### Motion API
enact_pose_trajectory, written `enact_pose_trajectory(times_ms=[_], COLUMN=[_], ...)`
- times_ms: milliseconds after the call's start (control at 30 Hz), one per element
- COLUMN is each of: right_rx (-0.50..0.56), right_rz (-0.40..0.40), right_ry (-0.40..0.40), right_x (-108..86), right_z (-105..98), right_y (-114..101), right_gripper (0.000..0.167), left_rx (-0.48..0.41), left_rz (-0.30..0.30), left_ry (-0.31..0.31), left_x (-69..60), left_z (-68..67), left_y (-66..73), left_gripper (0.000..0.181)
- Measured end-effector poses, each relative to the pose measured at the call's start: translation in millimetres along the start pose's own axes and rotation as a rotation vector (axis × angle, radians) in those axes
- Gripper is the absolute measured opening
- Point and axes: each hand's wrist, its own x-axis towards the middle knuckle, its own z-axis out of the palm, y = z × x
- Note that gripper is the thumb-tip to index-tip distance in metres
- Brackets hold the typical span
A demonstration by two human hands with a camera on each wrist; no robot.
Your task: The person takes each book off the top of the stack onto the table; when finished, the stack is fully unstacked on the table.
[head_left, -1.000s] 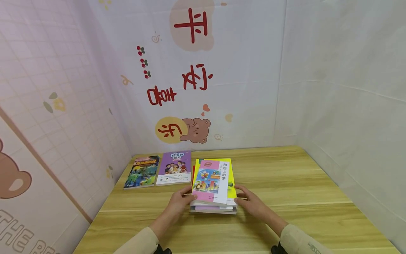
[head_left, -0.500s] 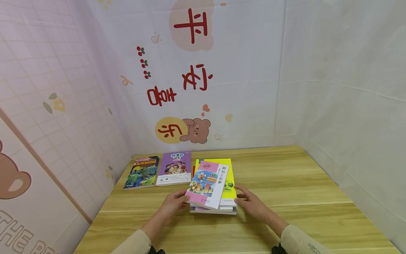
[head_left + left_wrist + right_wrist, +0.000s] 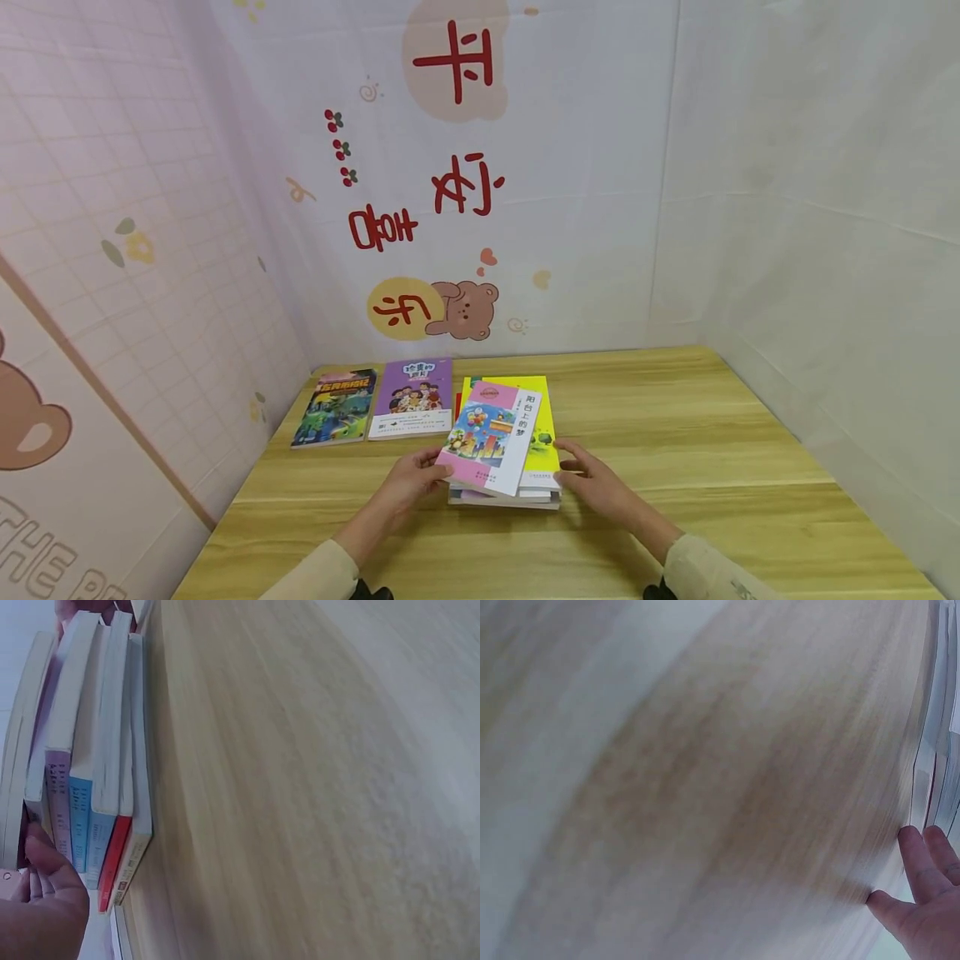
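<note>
A pink-and-white book [image 3: 487, 437] lies tilted on top of a stack of books, turned askew from the yellow book [image 3: 543, 450] under it. My left hand [image 3: 412, 482] pinches its lower left corner, thumb on the cover. In the left wrist view, that top book [image 3: 21, 750] stands a little apart from the stack's edges, and fingers of my left hand [image 3: 52, 900] reach beneath it. My right hand [image 3: 596, 482] rests against the stack's right side. In the right wrist view, the fingertips of my right hand [image 3: 930, 900] touch the book edges.
To the left of the stack a purple book [image 3: 412, 396] and a green-and-blue book [image 3: 335, 408] lie side by side on the wooden table [image 3: 675, 467]. A white printed cloth [image 3: 585, 208] hangs behind and along both sides.
My left hand has drawn the pink-and-white book left and toward me, turning it clockwise, so more of the yellow cover shows. My right hand has stayed at the stack's side.
</note>
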Motion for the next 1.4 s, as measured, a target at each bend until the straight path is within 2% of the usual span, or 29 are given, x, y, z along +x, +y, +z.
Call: enact_pose_trajectory(times_ms=[233, 467, 667, 800, 967, 1133, 1400], right_rx=[-0.003, -0.008, -0.005, -0.009, -0.006, -0.011, -0.007], right_rz=[-0.008, -0.009, 0.004, 0.004, -0.001, -0.001, 0.004], right_ry=[-0.005, -0.010, -0.002, 0.001, 0.001, 0.001, -0.003], right_x=[0.3, -0.2, 0.1, 0.7, 0.5, -0.4, -2.2], right_z=[0.5, -1.1, 0.5, 1.4, 2.4, 3.2, 3.7], right_y=[1.2, 0.1, 3.3, 5.6, 5.3, 5.5, 3.9], right_gripper=[0.052, 0.052, 0.052, 0.053, 0.053, 0.053, 0.054], left_rx=[-0.043, -0.153, -0.238, -0.233, -0.217, -0.260, -0.302], left_rz=[0.037, 0.054, 0.049, 0.048, 0.047, 0.057, 0.074], left_ry=[0.039, 0.017, 0.034, 0.053, 0.110, 0.158, 0.186], left_x=[-4.7, -9.1, -13.8, -18.0, -25.0, -29.3, -31.8], left_z=[0.5, -9.5, -19.9, -28.7, -38.4, -45.5, -61.1], left_y=[4.6, 4.9, 3.7, 2.2, 1.4, 2.0, -0.4], left_gripper=[0.057, 0.058, 0.056, 0.055, 0.056, 0.055, 0.053])
